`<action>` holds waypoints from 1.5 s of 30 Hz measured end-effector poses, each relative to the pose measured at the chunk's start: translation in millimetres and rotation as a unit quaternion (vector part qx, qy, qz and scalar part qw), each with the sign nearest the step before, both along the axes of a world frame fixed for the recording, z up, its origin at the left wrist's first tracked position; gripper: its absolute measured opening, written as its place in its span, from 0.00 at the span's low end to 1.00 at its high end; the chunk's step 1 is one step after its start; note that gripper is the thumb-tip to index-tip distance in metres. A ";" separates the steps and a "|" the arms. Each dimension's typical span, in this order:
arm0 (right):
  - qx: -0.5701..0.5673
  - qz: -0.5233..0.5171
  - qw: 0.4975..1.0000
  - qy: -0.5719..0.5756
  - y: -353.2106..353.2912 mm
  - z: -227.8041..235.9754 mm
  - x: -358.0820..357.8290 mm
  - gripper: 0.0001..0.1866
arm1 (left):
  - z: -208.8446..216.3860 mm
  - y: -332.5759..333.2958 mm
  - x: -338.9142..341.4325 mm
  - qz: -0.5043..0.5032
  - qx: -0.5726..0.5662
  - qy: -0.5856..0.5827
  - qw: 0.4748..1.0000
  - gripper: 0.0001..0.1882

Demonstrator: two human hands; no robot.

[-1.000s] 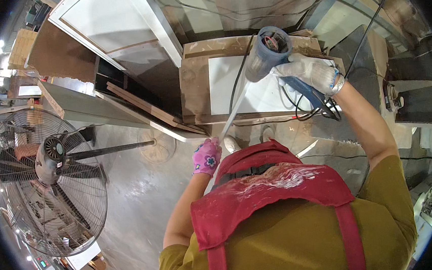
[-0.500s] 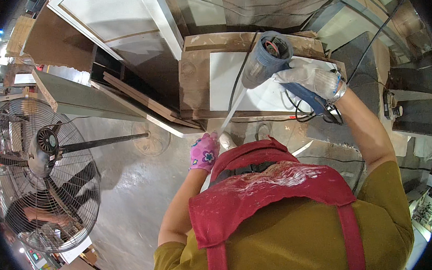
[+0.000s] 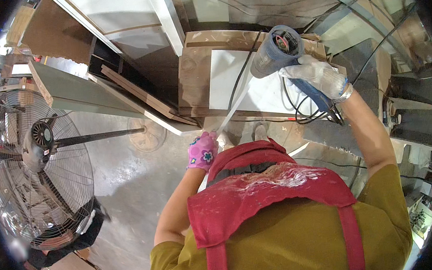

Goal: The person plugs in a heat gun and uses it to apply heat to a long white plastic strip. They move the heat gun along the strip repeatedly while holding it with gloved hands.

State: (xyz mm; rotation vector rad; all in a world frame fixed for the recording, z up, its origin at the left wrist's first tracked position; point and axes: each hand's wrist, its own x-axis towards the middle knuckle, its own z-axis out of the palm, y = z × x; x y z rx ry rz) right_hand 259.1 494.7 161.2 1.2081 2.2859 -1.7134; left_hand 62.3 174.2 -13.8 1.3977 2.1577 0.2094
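Grey, shiny workshop floor (image 3: pixel 123 178) spreads beneath us, with a big black wire-cage fan (image 3: pixel 43 140) at left and a brown wooden board (image 3: pixel 191 83) ahead, a flat white rectangular panel (image 3: pixel 223 76) on it. Above the panel in view, contact unclear, is a blue handheld power tool with a translucent round cup (image 3: pixel 271 58); we judge it rigid, fairly heavy, cup-heavy, best held by its blue handle. Our right hand in a white knit glove (image 3: pixel 318 77) is wrapped there, arm reaching forward, elbow bent. Running from behind the cup is a long narrow whitish strip (image 3: pixel 236 108), probably light and bendy, best pinched near its end; our left hand in a pink flowered glove (image 3: pixel 203 148) closes on its near end, held low, forearm angled inward.
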 end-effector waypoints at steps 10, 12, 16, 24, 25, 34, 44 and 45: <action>0.048 -0.068 0.995 -0.058 33.3 7.5 -0.3 0.22 | -1.7 -0.9 -1.6 0.005 0.000 -0.014 1.000 0.15; 0.057 -0.060 0.996 -0.030 35.5 11.2 -0.8 0.23 | 0.5 -0.3 -1.2 0.005 -0.006 -0.014 1.000 0.15; -0.007 -0.156 0.987 -0.027 34.9 21.3 -4.4 0.23 | 5.4 -0.3 -1.5 0.004 -0.006 -0.014 1.000 0.16; -0.007 -0.172 0.985 -0.027 42.2 26.3 -6.4 0.24 | 4.4 -0.9 0.9 0.019 0.023 -0.006 1.000 0.10; -0.011 -0.162 0.986 -0.024 43.8 25.6 -6.3 0.23 | 4.1 -0.8 0.8 0.017 0.014 -0.006 1.000 0.10; -0.012 -0.167 0.986 -0.019 44.1 16.2 -5.1 0.24 | 7.6 0.0 0.7 0.008 0.005 0.005 1.000 0.10; -0.007 -0.190 0.982 -0.001 50.5 15.2 -2.7 0.26 | 10.2 -0.6 0.9 0.016 0.023 -0.009 1.000 0.10; -0.014 -0.191 0.981 -0.005 51.8 15.5 -3.5 0.26 | 11.0 -0.8 1.0 0.015 0.023 -0.009 1.000 0.10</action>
